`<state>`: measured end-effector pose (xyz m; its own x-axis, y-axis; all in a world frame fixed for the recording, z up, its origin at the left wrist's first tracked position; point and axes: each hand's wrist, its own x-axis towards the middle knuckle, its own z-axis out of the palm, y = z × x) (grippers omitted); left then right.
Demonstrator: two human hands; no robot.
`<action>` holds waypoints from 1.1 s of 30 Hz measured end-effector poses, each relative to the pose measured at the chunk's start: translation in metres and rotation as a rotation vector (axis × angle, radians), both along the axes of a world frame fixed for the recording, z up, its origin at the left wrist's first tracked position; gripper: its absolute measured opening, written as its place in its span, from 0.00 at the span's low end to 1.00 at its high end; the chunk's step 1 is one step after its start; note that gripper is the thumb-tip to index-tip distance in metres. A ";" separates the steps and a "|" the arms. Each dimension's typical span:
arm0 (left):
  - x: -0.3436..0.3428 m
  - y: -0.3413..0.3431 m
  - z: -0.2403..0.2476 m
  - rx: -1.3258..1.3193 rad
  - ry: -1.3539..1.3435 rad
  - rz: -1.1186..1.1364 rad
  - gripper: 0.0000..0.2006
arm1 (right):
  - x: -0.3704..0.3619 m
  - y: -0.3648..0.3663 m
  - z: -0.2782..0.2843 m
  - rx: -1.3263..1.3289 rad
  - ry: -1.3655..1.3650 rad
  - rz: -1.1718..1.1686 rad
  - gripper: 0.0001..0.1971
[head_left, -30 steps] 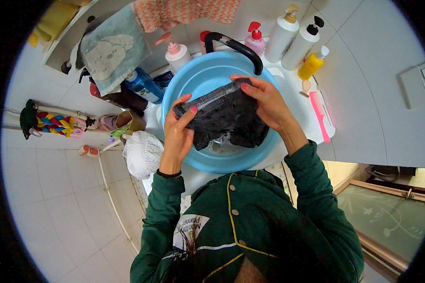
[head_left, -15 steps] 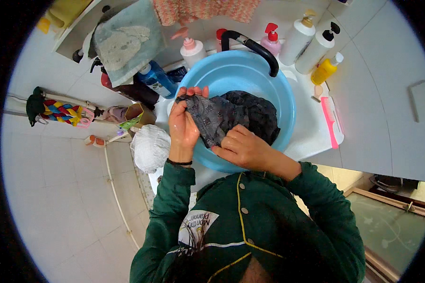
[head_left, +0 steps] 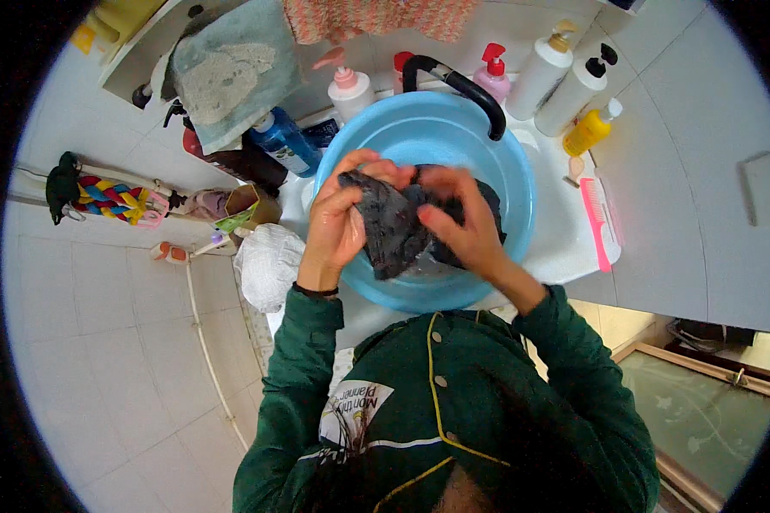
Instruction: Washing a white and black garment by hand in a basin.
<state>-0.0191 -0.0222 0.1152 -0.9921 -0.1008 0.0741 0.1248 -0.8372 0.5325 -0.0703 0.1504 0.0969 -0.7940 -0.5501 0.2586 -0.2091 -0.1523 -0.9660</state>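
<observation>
A wet dark grey patterned garment (head_left: 391, 238) is bunched up over the light blue basin (head_left: 526, 214), its far-right part hanging down inside. My left hand (head_left: 335, 224) is closed round the garment's left end, thumb on the near side and fingers curled over the top. My right hand (head_left: 470, 224) grips the bunched middle of the cloth, thumb and fingers on either side of a dark fold; its fingers are slightly blurred. Both hands are close together above the basin. The kind of garment cannot be made out.
A black faucet (head_left: 466, 85) arches over the basin's far rim. Pump bottles (head_left: 541, 79) stand behind and right; a blue bottle (head_left: 287, 145) stands left. A pink comb (head_left: 597, 224) lies on the white sink counter (head_left: 552, 244). A white bunched cloth (head_left: 268, 267) sits at left.
My right hand has moved up and away from the garment's near edge to its middle, fingers lifted over it. The cloth is more bunched, and my left hand has closed further round it.
</observation>
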 end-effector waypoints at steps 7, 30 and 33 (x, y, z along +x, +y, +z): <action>-0.013 0.008 0.007 -1.124 0.140 0.162 0.20 | -0.031 -0.021 -0.004 0.219 -0.200 0.421 0.22; 0.036 -0.005 -0.054 -1.648 0.044 0.027 0.12 | -0.023 0.037 -0.032 0.665 0.901 0.529 0.06; 0.038 0.008 -0.093 -2.252 0.506 -0.130 0.07 | 0.000 0.037 -0.098 0.874 1.189 0.551 0.04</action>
<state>0.0185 -0.0137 0.0217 -0.8565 0.5074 0.0940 0.5135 0.8197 0.2539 -0.0698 0.1878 -0.0014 -0.0353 -0.9991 0.0241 -0.9920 0.0321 -0.1221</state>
